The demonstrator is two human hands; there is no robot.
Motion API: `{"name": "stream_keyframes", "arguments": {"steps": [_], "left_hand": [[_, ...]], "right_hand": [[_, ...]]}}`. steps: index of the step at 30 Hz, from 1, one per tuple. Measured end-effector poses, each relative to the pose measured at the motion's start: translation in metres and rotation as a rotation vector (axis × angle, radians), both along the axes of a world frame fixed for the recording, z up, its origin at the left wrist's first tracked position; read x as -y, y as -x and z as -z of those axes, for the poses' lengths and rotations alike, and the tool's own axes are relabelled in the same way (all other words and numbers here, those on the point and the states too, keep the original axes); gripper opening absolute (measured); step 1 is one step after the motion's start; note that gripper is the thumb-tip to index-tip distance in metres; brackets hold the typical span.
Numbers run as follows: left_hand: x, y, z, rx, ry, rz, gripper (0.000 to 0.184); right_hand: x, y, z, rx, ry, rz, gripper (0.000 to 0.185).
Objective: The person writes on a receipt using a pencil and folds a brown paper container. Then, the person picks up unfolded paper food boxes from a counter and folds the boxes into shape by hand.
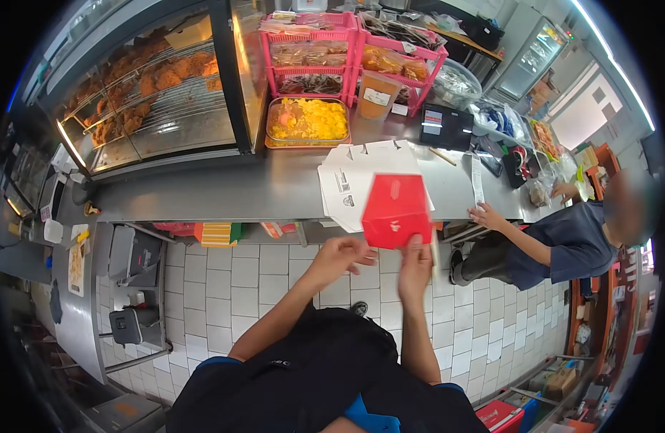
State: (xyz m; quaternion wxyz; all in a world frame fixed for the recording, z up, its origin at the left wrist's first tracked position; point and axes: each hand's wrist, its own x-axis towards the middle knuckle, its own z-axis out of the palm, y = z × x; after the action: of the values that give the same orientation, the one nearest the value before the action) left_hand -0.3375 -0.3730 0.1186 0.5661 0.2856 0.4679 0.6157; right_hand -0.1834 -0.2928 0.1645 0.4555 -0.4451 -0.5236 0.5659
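My right hand (pixel 416 268) pinches the lower edge of a red cardboard piece with a small white print (pixel 395 209), like a flat food carton. It is held up above the counter's front edge. My left hand (pixel 340 261) is to the left of the carton and apart from it, fingers loosely spread with nothing in them. Behind the red piece, white printed cardboard sheets (pixel 340 177) lie in a fanned stack on the steel counter (pixel 275 187), partly hidden by it.
A heated glass cabinet (pixel 235 79) with fried chicken stands at the left. Near it are a tray of yellow food (pixel 308 121) and pink racks of packets (pixel 350 58). At the right, a co-worker (pixel 556 245) reaches over the counter, one hand by a paper strip (pixel 477 180).
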Motion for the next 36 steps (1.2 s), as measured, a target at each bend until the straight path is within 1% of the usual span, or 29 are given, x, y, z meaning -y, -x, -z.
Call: {"name": "stream_keyframes", "arguments": {"steps": [1,2,3,5,6,7,9,10,11,13,14,15,16,17,19,21,22,23,25,27,28,29,30,31,32,33,34,35,36], "left_hand": [[0.004,0.001,0.001,-0.688,0.045,-0.034,0.068],[0.014,-0.004,-0.039,-1.126,-0.071,-0.208,0.093],[0.015,-0.007,-0.037,-1.125,-0.059,-0.220,0.093],[0.019,-0.012,-0.033,-1.511,-0.587,0.019,0.099],[0.022,-0.020,-0.038,-1.226,-0.533,0.074,0.100],[0.025,-0.019,-0.036,-1.233,-0.516,0.051,0.100],[0.036,-0.008,-0.034,-1.252,-0.472,0.062,0.094],[0.046,-0.005,-0.037,-1.297,-0.216,0.062,0.090],[0.057,0.000,-0.033,-1.297,-0.191,0.046,0.090],[0.078,0.017,-0.013,-0.787,0.011,-0.260,0.074],[0.093,0.031,0.009,-0.547,0.015,-0.319,0.066],[0.101,0.039,0.007,-0.305,0.018,-0.372,0.059],[0.117,0.035,0.002,0.170,0.012,-0.359,0.050],[0.125,0.041,0.010,0.175,0.028,-0.356,0.050],[0.133,0.064,0.033,-0.122,0.076,-0.211,0.049],[0.131,0.089,0.036,-0.119,0.057,-0.258,0.050],[0.127,0.105,0.037,-0.118,0.048,-0.287,0.051],[0.119,0.126,0.030,-0.112,0.044,-0.265,0.051],[0.097,0.177,0.010,-0.257,0.204,-0.264,0.058],[0.062,0.238,0.040,-0.209,0.170,-0.191,0.064],[0.044,0.251,0.050,-0.413,0.142,-0.224,0.070],[0.038,0.258,0.060,-0.403,0.134,-0.201,0.070],[0.029,0.258,0.066,-0.697,0.179,-0.228,0.078],[0.012,0.254,0.072,-0.994,0.190,-0.246,0.086],[0.007,0.239,0.065,-1.013,0.242,-0.273,0.099],[0.006,0.223,0.045,-0.901,0.271,-0.251,0.099],[0.002,0.218,0.053,-0.961,0.244,-0.305,0.097],[-0.002,0.216,0.061,-1.020,0.225,-0.361,0.095],[-0.004,0.213,0.059,-1.015,0.219,-0.323,0.095]], "right_hand": [[-0.007,-0.008,-0.014,0.060,-0.090,-0.016,0.035],[-0.013,-0.018,-0.021,0.315,-0.131,-0.155,0.032],[-0.014,-0.026,-0.024,0.576,-0.169,-0.297,0.030],[-0.004,-0.014,-0.007,0.506,-0.880,-0.484,0.027],[0.008,-0.006,-0.016,0.470,-0.282,-0.746,0.022],[0.013,-0.001,-0.011,0.468,-0.289,-0.773,0.022],[0.017,0.003,0.010,0.085,0.189,-0.783,0.020],[0.005,-0.002,0.022,0.102,0.076,-0.956,0.022],[0.001,-0.003,0.019,0.101,0.084,-0.983,0.022],[-0.007,-0.002,0.004,0.423,-0.590,-0.708,0.029],[-0.013,-0.006,0.000,0.502,-0.711,-0.712,0.044],[-0.012,-0.003,0.005,0.496,-0.706,-0.711,0.044],[-0.007,0.001,0.014,0.317,-0.458,-0.827,0.045],[0.000,0.004,0.025,0.137,-0.203,-0.926,0.046],[0.011,0.022,0.062,0.204,-0.268,-0.941,0.047],[0.024,0.048,0.086,0.155,-0.161,-0.702,0.053],[0.030,0.065,0.095,0.066,-0.115,-0.690,0.056],[0.037,0.081,0.100,0.075,-0.116,-0.669,0.056],[0.050,0.115,0.112,0.307,-0.054,-0.568,0.055],[0.061,0.151,0.132,0.345,-0.033,-0.520,0.057],[0.062,0.169,0.142,0.373,0.044,-0.485,0.058],[0.063,0.185,0.152,0.399,0.124,-0.451,0.059],[0.063,0.197,0.155,0.597,-0.218,-0.541,0.058],[0.064,0.206,0.158,0.619,-0.211,-0.478,0.058],[0.063,0.224,0.146,0.563,-0.125,-0.479,0.055],[0.058,0.233,0.135,0.501,-0.039,-0.485,0.052],[0.048,0.230,0.124,0.512,-0.033,-0.428,0.052],[0.040,0.225,0.114,0.456,0.035,-0.426,0.049],[0.035,0.218,0.110,0.396,0.107,-0.442,0.046]]}}
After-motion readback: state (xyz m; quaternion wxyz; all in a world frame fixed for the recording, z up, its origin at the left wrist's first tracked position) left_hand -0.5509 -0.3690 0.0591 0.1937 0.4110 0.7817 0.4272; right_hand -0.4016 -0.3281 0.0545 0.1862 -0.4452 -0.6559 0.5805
